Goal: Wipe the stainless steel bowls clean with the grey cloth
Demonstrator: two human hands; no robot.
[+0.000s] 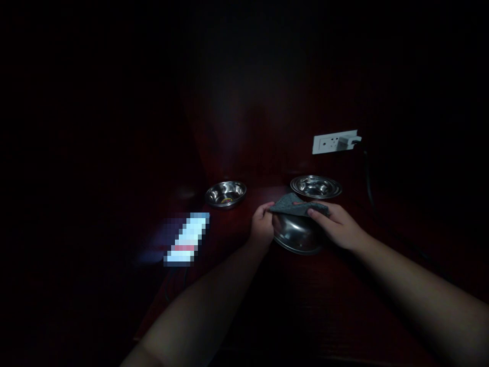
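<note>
A steel bowl (298, 235) lies upside down on the dark red table (336, 295) in front of me. My left hand (262, 224) is closed on the bowl's left side and steadies it. A grey cloth (296, 204) lies over the top of the bowl. My right hand (338, 224) presses on the cloth with fingers curled over its right part.
Another steel bowl (225, 193) stands upright at the back left, and a stack of steel bowls (316, 186) at the back right. A lit phone screen (187, 238) lies on the left. A white wall socket (333, 142) with a plug and cable is behind. The room is very dark.
</note>
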